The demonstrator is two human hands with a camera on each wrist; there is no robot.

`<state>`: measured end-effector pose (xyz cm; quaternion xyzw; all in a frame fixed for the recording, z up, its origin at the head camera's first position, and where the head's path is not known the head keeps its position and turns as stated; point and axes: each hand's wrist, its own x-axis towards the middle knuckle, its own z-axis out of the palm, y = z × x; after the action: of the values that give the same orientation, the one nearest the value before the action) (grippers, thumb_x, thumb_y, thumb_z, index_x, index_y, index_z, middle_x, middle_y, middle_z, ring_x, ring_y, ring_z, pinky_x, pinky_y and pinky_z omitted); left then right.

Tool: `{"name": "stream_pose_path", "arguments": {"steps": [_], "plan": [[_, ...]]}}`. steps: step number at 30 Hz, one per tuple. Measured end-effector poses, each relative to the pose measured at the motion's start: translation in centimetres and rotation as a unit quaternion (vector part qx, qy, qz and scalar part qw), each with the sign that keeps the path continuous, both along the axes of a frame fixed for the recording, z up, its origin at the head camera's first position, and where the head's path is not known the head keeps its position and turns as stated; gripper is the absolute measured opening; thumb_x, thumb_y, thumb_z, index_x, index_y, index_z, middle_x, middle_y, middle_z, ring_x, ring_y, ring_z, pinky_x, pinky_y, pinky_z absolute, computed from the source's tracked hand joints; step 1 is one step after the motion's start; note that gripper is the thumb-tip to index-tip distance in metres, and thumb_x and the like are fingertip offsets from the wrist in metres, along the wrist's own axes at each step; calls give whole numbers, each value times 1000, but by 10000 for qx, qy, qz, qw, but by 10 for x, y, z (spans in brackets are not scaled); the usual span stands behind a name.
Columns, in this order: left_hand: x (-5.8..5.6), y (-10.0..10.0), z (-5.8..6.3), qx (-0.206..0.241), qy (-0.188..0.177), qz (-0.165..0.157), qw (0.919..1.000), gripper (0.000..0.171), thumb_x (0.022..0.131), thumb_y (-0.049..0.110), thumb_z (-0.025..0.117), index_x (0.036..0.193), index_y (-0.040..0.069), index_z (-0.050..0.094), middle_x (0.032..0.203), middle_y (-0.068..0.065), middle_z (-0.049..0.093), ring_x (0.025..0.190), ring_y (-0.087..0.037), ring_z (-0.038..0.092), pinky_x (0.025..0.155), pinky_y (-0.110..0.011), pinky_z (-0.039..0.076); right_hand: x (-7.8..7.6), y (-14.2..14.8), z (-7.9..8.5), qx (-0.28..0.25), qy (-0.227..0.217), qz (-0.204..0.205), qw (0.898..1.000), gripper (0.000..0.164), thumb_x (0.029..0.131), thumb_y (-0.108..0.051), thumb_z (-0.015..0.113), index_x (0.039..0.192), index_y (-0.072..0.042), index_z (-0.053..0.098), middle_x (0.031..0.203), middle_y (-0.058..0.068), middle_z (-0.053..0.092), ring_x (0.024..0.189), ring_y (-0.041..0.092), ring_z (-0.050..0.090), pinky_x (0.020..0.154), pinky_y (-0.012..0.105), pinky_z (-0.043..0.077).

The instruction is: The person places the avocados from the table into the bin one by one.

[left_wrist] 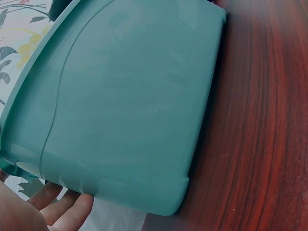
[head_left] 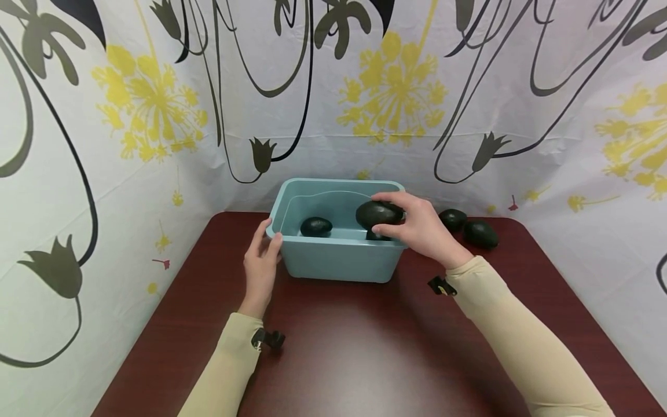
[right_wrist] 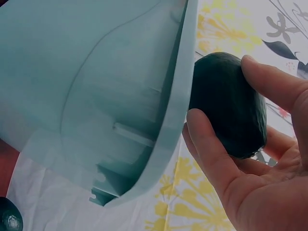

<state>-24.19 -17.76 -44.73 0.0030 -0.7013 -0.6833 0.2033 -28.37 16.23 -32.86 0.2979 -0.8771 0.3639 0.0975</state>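
Observation:
A light blue plastic bin (head_left: 339,260) stands on the table. At its left front corner my left hand (head_left: 260,266) grips the rim; in the left wrist view its fingers (left_wrist: 72,207) touch the end wall. My right hand (head_left: 424,226) holds a dark green avocado (head_left: 377,215) between thumb and fingers over the right part of the bin. The right wrist view shows this held avocado (right_wrist: 228,106) just above the rim. Inside the bin lies another avocado (head_left: 316,226) on the left, and a dark shape, partly hidden, shows below the held one.
Two more avocados, one farther back (head_left: 452,219) and one nearer (head_left: 480,234), lie on the dark red wooden table (head_left: 333,341) right of the bin. A white cloth (head_left: 323,116) with flower prints hangs behind and at the sides.

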Motion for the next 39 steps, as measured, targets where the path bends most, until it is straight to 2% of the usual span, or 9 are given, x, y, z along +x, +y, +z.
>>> {"name": "stream_pose_path", "arguments": {"steps": [5,9,14,24,32,39], "plan": [[12,4,17,-34,-60,-42,10000,54,100,33,65,150,28,48,142,-7,54,121,-26,57,97,-48,50,0,1,0,-114,-8,34,9999,48,89,-31,79,133,-39,60,131,-15,57,110,7,60,86,37,56],[15,6,21,-28,-36,-78,10000,53,100,30,65,150,26,48,142,-9,54,122,-27,56,98,-49,49,1,3,1,-214,34,-20,9998,44,91,-30,77,132,-36,62,129,-16,58,108,5,61,87,37,56],[14,5,21,-13,-12,-114,9999,54,100,31,65,150,26,48,144,-17,51,122,-29,56,97,-49,49,0,8,-2,-227,38,-70,9997,41,93,-36,74,132,-38,61,129,-18,57,109,5,61,87,36,56],[13,4,20,-28,-11,-117,9999,54,100,34,65,151,26,48,145,-18,50,122,-29,55,97,-51,49,1,21,1,-254,119,-313,9991,42,93,-36,74,133,-37,61,130,-15,59,112,13,61,89,38,55],[13,4,18,-56,6,-122,9999,55,99,36,65,151,27,47,147,-17,49,124,-30,55,98,-51,48,1,34,1,-326,35,-478,9983,45,93,-37,73,136,-30,61,134,-9,58,115,19,62,90,40,55],[13,4,17,-82,53,-102,9999,56,99,37,65,151,26,48,146,-17,49,122,-28,56,96,-49,50,-1,43,1,-229,37,-684,9974,46,93,-38,74,137,-28,61,133,-7,59,110,16,63,89,41,55]]}}
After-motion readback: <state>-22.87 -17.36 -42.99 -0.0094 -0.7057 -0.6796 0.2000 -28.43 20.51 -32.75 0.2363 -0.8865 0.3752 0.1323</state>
